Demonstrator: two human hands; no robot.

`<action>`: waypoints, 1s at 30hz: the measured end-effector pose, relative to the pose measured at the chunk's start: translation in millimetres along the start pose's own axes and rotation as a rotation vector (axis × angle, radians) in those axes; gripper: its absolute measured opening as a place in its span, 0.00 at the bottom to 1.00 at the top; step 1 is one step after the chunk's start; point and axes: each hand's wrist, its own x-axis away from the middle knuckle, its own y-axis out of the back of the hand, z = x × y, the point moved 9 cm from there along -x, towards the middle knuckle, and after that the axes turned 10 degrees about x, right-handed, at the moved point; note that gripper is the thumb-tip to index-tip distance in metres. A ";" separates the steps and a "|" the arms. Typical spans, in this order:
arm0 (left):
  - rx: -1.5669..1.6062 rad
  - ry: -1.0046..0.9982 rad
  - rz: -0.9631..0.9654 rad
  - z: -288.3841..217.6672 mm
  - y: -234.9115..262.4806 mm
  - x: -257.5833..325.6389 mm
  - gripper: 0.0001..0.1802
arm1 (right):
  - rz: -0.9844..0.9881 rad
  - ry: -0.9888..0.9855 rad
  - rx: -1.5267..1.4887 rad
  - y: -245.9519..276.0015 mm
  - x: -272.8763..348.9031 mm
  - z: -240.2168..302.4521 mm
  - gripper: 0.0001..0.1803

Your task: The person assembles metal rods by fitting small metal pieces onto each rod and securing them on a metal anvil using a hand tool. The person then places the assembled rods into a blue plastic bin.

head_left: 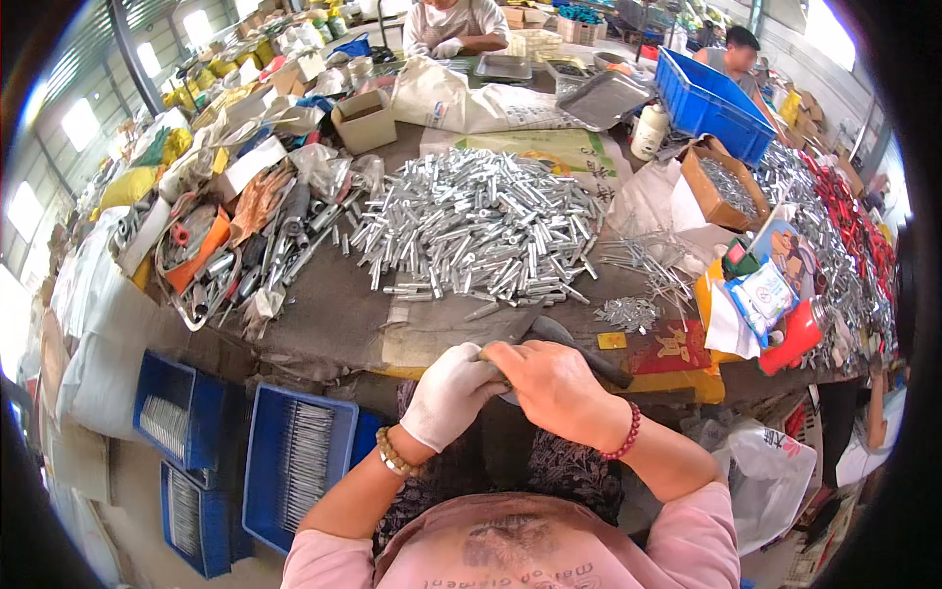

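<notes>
My left hand (444, 395), in a white glove, and my bare right hand (567, 391) meet at the table's front edge. Both have their fingers closed and pressed together; whatever they grip is hidden between them. Just behind the right hand a dark curved piece (601, 365) shows, its kind unclear. Beyond my hands lies a big heap of silver metal tubes (481, 226). Right of the heap are thin metal rods (653, 263) and a small pile of metal bits (628, 314).
Tools and scraps (285, 236) crowd the table's left. On the right stand a cardboard box of metal parts (726, 187), a red bottle (797, 336) and a blue crate (711, 103). Blue bins with metal rods, one bin (257, 461) nearest me, sit lower left. A co-worker (456, 27) sits opposite.
</notes>
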 end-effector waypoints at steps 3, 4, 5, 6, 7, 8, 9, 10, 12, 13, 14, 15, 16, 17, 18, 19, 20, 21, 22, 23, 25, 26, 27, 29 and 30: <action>-0.018 0.020 0.004 0.9 1.5 -5.6 0.11 | -0.043 -0.048 -0.023 -1.8 2.2 -14.0 0.23; -0.015 0.003 0.005 -0.9 0.8 -5.7 0.11 | -0.072 -0.094 -0.015 -2.2 6.6 -17.8 0.23; -0.033 0.008 0.003 2.7 0.4 -4.8 0.10 | -0.110 -0.089 -0.025 0.1 5.5 -18.6 0.23; -0.023 -0.024 -0.035 2.4 2.6 -3.1 0.10 | -0.122 -0.093 -0.045 2.2 5.6 -16.9 0.24; -0.046 -0.013 -0.003 2.0 1.3 -6.3 0.10 | -0.141 -0.088 -0.057 2.6 4.5 -18.7 0.25; -0.077 -0.007 0.023 0.9 2.2 -9.1 0.11 | -0.165 -0.072 -0.068 4.3 2.7 -20.7 0.25; -0.067 0.019 0.028 4.7 0.1 -6.8 0.11 | -0.152 -0.084 -0.072 4.3 4.7 -23.5 0.25; -0.061 0.024 0.031 6.8 -0.9 -5.9 0.11 | -0.136 -0.099 -0.109 6.4 3.7 -26.1 0.25; -0.027 0.005 -0.020 8.0 1.4 -4.4 0.11 | -0.118 -0.116 -0.145 14.2 6.4 -31.6 0.24; -0.010 -0.005 -0.031 6.8 1.0 -3.7 0.11 | -0.107 -0.194 -0.176 20.0 12.4 -43.3 0.23; -0.008 -0.003 -0.031 5.8 1.4 -3.6 0.11 | -0.097 -0.271 -0.206 22.9 18.6 -54.7 0.22; -0.043 -0.001 -0.017 3.8 1.5 -4.0 0.11 | -0.136 -0.288 0.015 30.1 22.9 -58.6 0.21; -0.074 -0.001 0.003 0.9 -0.4 -4.1 0.10 | -0.134 -0.295 0.016 30.0 29.3 -62.9 0.21; -0.069 -0.001 0.007 -0.6 -0.6 -4.2 0.10 | -0.098 -0.285 0.148 26.6 34.9 -66.2 0.22; -0.037 0.008 0.012 -0.7 -0.3 -4.2 0.10 | -0.061 -0.274 0.280 21.9 39.1 -68.2 0.23; -0.005 0.018 0.018 0.0 -0.2 -4.0 0.09 | -0.077 -0.283 0.271 18.4 42.2 -69.9 0.24; -0.003 0.017 0.024 -0.3 -0.4 -4.2 0.09 | -0.077 -0.289 0.271 18.1 43.0 -70.2 0.24; -0.005 0.017 0.025 -0.4 -0.5 -4.6 0.09 | -0.109 -0.300 0.272 20.9 43.5 -70.9 0.25; -0.008 0.017 0.025 0.2 -0.1 -4.8 0.09 | -0.141 -0.309 0.272 23.6 44.3 -71.6 0.25; -0.005 0.017 0.031 1.0 -0.5 -4.7 0.09 | -0.141 -0.315 0.272 25.0 47.3 -69.9 0.25; 0.002 0.021 0.030 2.8 -0.8 -4.1 0.09 | -0.216 -0.349 0.175 37.7 58.0 -61.9 0.26; 0.001 0.024 0.030 3.0 -1.3 -3.8 0.09 | -0.214 -0.349 0.172 43.0 61.0 -55.1 0.26; 0.011 0.023 0.012 2.1 0.2 -3.8 0.09 | -0.198 -0.361 0.133 48.1 63.9 -48.4 0.26; 0.024 0.019 0.000 -0.4 1.0 -4.9 0.09 | -0.192 -0.328 0.140 55.3 69.0 -36.9 0.29; 0.019 0.022 -0.008 -1.6 1.9 -4.4 0.09 | -0.191 -0.330 0.139 57.8 70.6 -32.7 0.29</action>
